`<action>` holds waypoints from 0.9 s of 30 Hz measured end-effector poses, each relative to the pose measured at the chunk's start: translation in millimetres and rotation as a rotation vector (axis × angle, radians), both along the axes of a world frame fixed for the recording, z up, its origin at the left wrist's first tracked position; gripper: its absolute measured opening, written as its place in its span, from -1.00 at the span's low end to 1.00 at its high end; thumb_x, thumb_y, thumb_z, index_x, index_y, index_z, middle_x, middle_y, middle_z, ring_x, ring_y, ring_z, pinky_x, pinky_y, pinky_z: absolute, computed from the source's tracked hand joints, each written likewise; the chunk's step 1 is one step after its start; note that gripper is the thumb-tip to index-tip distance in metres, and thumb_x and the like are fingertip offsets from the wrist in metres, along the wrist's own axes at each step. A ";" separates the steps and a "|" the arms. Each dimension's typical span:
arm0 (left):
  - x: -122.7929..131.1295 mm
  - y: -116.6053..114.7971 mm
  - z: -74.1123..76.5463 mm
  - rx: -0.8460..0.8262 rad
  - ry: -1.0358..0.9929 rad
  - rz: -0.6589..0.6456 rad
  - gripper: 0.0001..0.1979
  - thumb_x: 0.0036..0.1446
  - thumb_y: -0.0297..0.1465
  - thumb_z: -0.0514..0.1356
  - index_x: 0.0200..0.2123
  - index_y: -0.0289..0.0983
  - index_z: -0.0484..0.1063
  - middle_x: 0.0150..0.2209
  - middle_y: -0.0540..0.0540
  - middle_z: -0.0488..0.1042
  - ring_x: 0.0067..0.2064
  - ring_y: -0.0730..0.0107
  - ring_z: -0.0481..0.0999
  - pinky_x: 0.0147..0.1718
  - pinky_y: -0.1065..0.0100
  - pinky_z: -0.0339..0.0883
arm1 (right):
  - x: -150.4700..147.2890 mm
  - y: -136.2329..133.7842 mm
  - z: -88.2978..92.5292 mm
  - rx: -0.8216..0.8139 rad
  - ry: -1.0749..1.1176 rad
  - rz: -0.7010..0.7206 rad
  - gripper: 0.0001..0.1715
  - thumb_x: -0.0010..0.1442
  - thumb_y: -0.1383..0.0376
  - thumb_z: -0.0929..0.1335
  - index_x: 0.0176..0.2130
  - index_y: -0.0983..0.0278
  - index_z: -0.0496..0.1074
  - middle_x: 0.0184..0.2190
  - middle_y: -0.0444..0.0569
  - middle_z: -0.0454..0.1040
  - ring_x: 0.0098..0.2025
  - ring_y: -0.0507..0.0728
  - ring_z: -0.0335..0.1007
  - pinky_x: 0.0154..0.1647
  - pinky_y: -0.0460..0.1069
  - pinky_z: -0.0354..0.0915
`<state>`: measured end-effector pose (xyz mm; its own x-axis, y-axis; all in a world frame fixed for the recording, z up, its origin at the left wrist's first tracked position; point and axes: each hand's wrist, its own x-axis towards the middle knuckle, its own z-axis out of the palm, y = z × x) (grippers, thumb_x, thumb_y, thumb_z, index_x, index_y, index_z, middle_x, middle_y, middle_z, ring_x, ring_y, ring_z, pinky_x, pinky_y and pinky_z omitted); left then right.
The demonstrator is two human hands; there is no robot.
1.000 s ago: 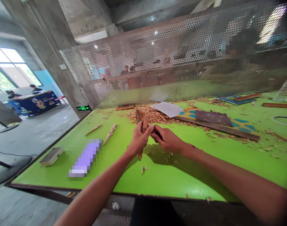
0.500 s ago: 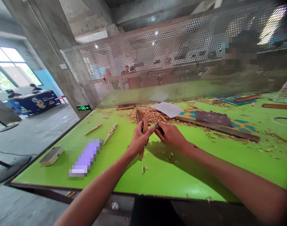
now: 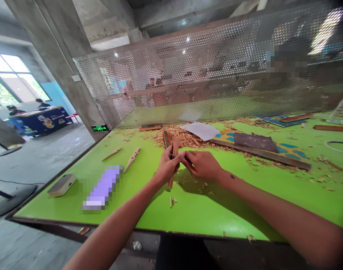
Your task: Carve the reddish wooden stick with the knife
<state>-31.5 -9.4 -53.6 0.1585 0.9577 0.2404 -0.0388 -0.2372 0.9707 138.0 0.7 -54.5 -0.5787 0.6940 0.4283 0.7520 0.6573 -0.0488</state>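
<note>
Fingers of the left hand (image 3: 167,168) curl tightly around a wooden stick (image 3: 175,147), which stands tilted above the green table (image 3: 137,217). Fingers of the right hand (image 3: 202,165) press together, pinching a small knife (image 3: 177,156), its blade at the stick. Shavings (image 3: 177,138) heap just beyond the hands; two carved sticks (image 3: 131,159) lie to the left.

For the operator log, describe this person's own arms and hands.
Both arms are bare, with no sleeve, glove, watch or bracelet on the left forearm or the right forearm; the left hand and the right hand are uncovered too. A small dark mark sits near the right wrist.
</note>
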 end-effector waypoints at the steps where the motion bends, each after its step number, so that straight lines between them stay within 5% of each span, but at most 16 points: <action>1: 0.0 0.9 -0.7 -0.002 -0.003 -0.003 -0.43 0.08 -0.04 0.36 0.01 -0.30 0.37 -0.57 0.17 0.28 -0.66 0.60 0.20 -0.70 0.51 0.08 | 0.6 0.3 0.6 0.005 -0.002 -0.022 -0.51 0.50 0.10 0.11 -0.09 0.32 0.47 -0.23 0.10 0.61 -0.33 0.15 0.44 -0.39 0.02 -0.04; 7: 1.8 5.1 -5.1 0.005 0.050 0.025 -0.40 0.08 0.02 0.33 0.00 -0.31 0.37 -0.60 0.19 0.24 -0.67 0.60 0.16 -0.70 0.49 0.02 | 4.4 2.6 4.3 -0.012 0.001 -0.107 -0.48 0.50 0.06 0.09 -0.07 0.29 0.46 -0.18 0.08 0.61 -0.32 0.15 0.45 -0.40 0.02 -0.09; 12: 2.5 7.9 -8.1 0.031 0.147 0.134 -0.51 0.12 0.05 0.30 -0.26 -0.29 0.38 -0.61 0.17 0.22 -0.62 0.59 0.14 -0.60 0.48 0.05 | 3.3 3.8 6.0 -0.020 -0.005 -0.135 -0.50 0.50 0.06 0.10 -0.04 0.29 0.45 -0.18 0.08 0.61 -0.33 0.16 0.45 -0.40 0.03 -0.11; 21: 2.0 3.2 -5.4 0.053 0.170 0.108 -0.54 0.14 0.04 0.29 -0.34 -0.26 0.34 -0.60 0.14 0.23 -0.58 0.55 0.17 -0.54 0.47 0.09 | 10.1 7.6 4.0 -0.037 0.016 -0.002 -0.49 0.50 0.06 0.09 -0.11 0.32 0.44 -0.28 0.07 0.61 -0.38 0.13 0.42 -0.37 0.03 -0.07; 27: 2.7 6.9 -6.3 0.071 0.282 0.203 -0.50 0.14 0.05 0.26 -0.49 -0.24 0.24 -0.59 0.12 0.18 -0.54 0.54 0.11 -0.54 0.44 0.01 | 9.4 6.4 6.2 0.019 -0.026 -0.060 -0.51 0.50 0.07 0.11 -0.11 0.31 0.45 -0.25 0.08 0.60 -0.40 0.12 0.39 -0.39 0.04 -0.15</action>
